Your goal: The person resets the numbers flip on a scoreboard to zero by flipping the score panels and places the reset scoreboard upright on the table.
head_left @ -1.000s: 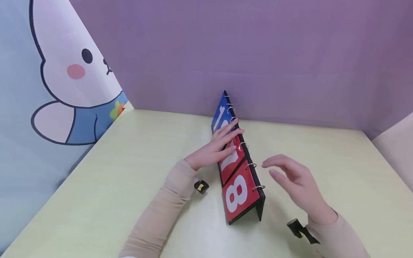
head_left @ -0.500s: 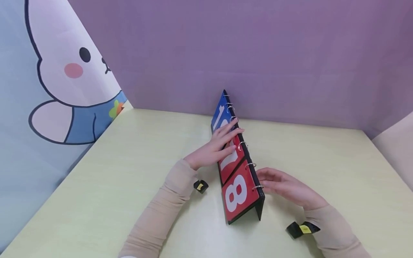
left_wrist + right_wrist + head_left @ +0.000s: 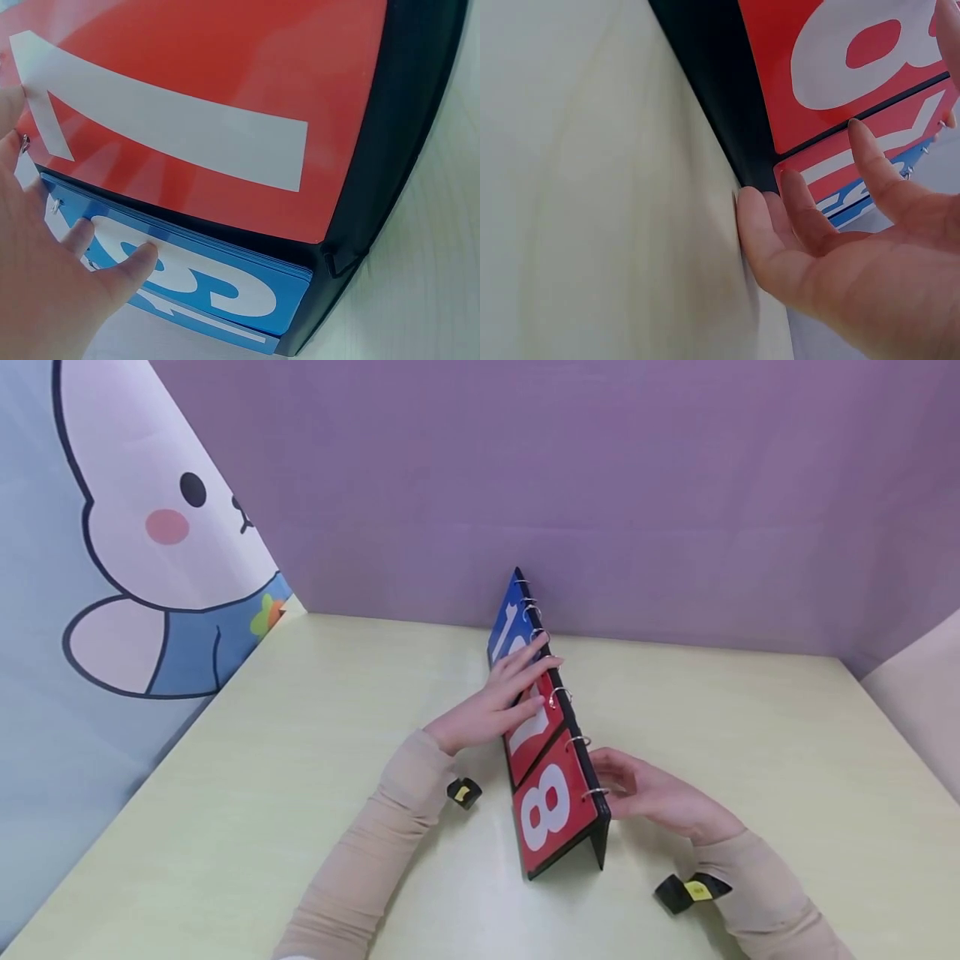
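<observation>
A tent-shaped flip scoreboard [image 3: 537, 739] stands on the table, with ring-bound number cards along its black top edge. Its nearest card is a red one showing 8 [image 3: 546, 807]; blue cards [image 3: 506, 622] sit at the far end. My left hand [image 3: 495, 702] rests on the left face with fingers spread, fingertips up by the rings. In the left wrist view, its fingers lie by a red 1 card [image 3: 202, 112] and a blue 6 card [image 3: 202, 277]. Behind the right face is my right hand [image 3: 660, 797], its fingertips partly hidden. The right wrist view has its loosely bent fingers [image 3: 802, 202] against that face.
The pale table [image 3: 285, 760] stretches out on both sides of the scoreboard. A purple backdrop [image 3: 570, 485] rises behind its far end. A blue panel with a cartoon rabbit [image 3: 150, 577] borders the left side. Black straps [image 3: 693, 891] are on both wrists.
My right hand has moved left and down, from beside the scoreboard to its right face. The left hand has kept its place on the cards.
</observation>
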{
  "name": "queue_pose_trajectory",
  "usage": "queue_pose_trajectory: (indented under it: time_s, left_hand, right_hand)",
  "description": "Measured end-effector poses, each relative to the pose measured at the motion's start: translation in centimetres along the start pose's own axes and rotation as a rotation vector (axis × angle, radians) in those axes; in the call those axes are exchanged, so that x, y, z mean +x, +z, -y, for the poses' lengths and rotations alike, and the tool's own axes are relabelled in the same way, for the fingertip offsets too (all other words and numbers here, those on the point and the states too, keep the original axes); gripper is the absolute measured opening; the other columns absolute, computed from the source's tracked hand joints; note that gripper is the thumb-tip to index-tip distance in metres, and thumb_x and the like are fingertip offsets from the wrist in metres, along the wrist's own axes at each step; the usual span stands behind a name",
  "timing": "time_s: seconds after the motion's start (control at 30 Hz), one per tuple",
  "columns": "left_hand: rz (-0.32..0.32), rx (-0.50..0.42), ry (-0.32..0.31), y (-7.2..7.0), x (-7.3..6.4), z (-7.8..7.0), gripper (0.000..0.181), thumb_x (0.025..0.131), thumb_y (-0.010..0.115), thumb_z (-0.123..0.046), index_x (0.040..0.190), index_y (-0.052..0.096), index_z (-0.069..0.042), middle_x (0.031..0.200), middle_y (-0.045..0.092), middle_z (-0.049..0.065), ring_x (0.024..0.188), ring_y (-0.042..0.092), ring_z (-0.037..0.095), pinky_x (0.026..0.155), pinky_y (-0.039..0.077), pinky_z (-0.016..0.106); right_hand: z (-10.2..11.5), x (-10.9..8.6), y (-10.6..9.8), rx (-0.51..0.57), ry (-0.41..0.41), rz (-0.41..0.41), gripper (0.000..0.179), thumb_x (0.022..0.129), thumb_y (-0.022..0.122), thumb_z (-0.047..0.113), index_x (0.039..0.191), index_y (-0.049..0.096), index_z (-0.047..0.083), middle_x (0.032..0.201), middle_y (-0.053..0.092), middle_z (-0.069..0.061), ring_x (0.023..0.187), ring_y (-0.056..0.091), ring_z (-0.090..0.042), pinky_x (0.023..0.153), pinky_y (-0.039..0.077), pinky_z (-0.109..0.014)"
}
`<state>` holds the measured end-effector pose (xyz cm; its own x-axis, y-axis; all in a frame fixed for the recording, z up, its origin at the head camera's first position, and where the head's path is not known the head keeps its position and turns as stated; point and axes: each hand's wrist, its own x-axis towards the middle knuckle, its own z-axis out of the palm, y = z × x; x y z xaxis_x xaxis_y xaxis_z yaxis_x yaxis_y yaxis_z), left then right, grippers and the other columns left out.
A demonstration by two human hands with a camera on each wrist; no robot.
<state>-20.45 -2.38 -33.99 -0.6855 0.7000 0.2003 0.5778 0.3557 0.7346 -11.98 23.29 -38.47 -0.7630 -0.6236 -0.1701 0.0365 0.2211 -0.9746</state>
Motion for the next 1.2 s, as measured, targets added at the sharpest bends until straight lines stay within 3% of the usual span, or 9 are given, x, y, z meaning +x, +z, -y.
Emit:
queue_pose_trajectory:
  time_s: [0.23, 0.43, 0.53, 0.67, 0.97, 1.2]
  left_hand:
    - [-0.001, -0.006, -0.005, -0.1, 0.0, -0.1, 0.056, 0.097, 0.047, -0.030, 0.149, 0.026, -0.027, 0.158, -0.006, -0.016, 0.145, -0.002, 0.019, 0.109, 0.026, 0.061]
    - [0.002, 0.001, 0.006, -0.1, 0.1, -0.1, 0.056, 0.098, 0.046, -0.029, 0.149, 0.026, -0.026, 0.159, -0.007, -0.015, 0.145, -0.004, 0.019, 0.110, 0.023, 0.061]
    - [0.002, 0.005, 0.010, -0.1, 0.1, 0.0, 0.056, 0.098, 0.047, -0.029, 0.150, 0.025, -0.026, 0.159, -0.007, -0.014, 0.145, -0.004, 0.020, 0.110, 0.023, 0.061]
    - [0.000, 0.004, 0.009, -0.2, 0.0, -0.1, 0.057, 0.097, 0.047, -0.028, 0.150, 0.026, -0.026, 0.159, -0.007, -0.013, 0.145, -0.003, 0.020, 0.109, 0.025, 0.061]
    - [0.002, -0.009, 0.002, -0.2, 0.0, -0.1, 0.056, 0.097, 0.047, -0.030, 0.149, 0.026, -0.027, 0.158, -0.006, -0.016, 0.145, -0.003, 0.018, 0.109, 0.026, 0.059]
    - [0.002, -0.013, 0.004, -0.2, -0.1, 0.0, 0.056, 0.097, 0.047, -0.030, 0.149, 0.026, -0.028, 0.158, -0.006, -0.017, 0.145, -0.003, 0.018, 0.109, 0.026, 0.060]
  right_hand:
    - [0.3, 0.0, -0.1, -0.028, 0.029, -0.007, 0.042, 0.085, 0.067, 0.016, 0.120, 0.049, -0.001, 0.122, 0.052, -0.010, 0.117, 0.043, -0.028, 0.095, 0.039, -0.040]
    - [0.5, -0.7, -1.1, -0.046, -0.044, 0.029, 0.013, 0.088, 0.062, 0.009, 0.098, 0.054, 0.011, 0.100, 0.061, 0.002, 0.101, 0.059, -0.017, 0.089, 0.041, -0.035]
    - [0.6, -1.2, -1.8, -0.054, -0.067, 0.047, 0.012, 0.089, 0.060, 0.005, 0.096, 0.053, 0.012, 0.091, 0.061, 0.006, 0.089, 0.061, -0.012, 0.083, 0.045, -0.029]
    - [1.0, -1.8, -2.5, -0.103, -0.029, 0.014, 0.011, 0.090, 0.059, 0.007, 0.100, 0.054, 0.006, 0.091, 0.061, 0.003, 0.088, 0.059, -0.012, 0.079, 0.048, -0.027]
    - [1.5, -2.7, -3.3, -0.172, 0.073, -0.181, 0.025, 0.088, 0.064, 0.012, 0.103, 0.052, -0.005, 0.093, 0.063, -0.002, 0.087, 0.060, -0.012, 0.074, 0.055, -0.028]
    - [1.8, -3.1, -3.5, -0.166, 0.053, -0.204, 0.009, 0.089, 0.063, 0.011, 0.094, 0.056, 0.006, 0.086, 0.066, 0.006, 0.079, 0.063, -0.012, 0.073, 0.054, -0.026]
